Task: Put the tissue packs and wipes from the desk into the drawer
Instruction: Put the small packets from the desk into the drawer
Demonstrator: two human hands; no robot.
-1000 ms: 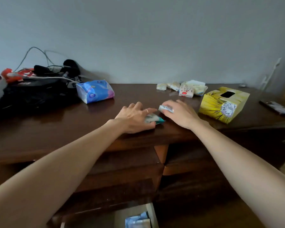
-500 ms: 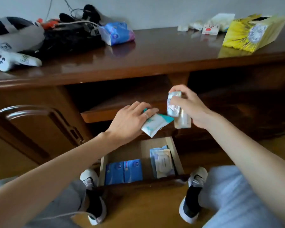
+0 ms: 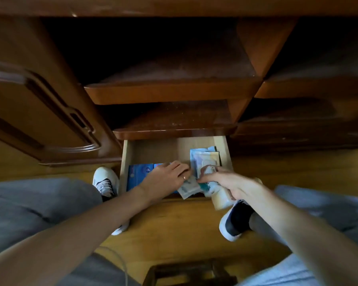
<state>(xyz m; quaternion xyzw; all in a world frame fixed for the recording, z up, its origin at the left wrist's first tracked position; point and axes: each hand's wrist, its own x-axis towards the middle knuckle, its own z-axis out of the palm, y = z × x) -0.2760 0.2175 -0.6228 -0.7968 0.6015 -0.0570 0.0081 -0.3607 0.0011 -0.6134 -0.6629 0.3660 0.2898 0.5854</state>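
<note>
Tissue packs and wipes are at the drawer now, carried in both hands over its front edge. Nearest the viewer, the right hand point(image 3: 225, 181) has its grip closed round a pale pack point(image 3: 220, 200) that hangs just outside the front lip, with a second small pack point(image 3: 208, 169) pinched at the fingertips above it. Just beside it, the left hand point(image 3: 167, 176) lies palm down with its grip narrow on a whitish packet with a teal corner point(image 3: 189, 188), which is touching the front wall. This looks like the placing step: the next move calls for lowering both loads past the lip into the bare middle of the drawer point(image 3: 153, 149) and letting go without pushing aside what already lies there. Farther in, blue packs point(image 3: 140, 173) lie flat at the left, partly under the left hand, and a stack of pale wipes point(image 3: 204, 159) sits at the right wall. How many packs the right hand holds is hard to say, since motion blur smears them. The shelves point(image 3: 174, 91) above are dark, and the tabletop is cut off, so what remains on it cannot be seen.
</note>
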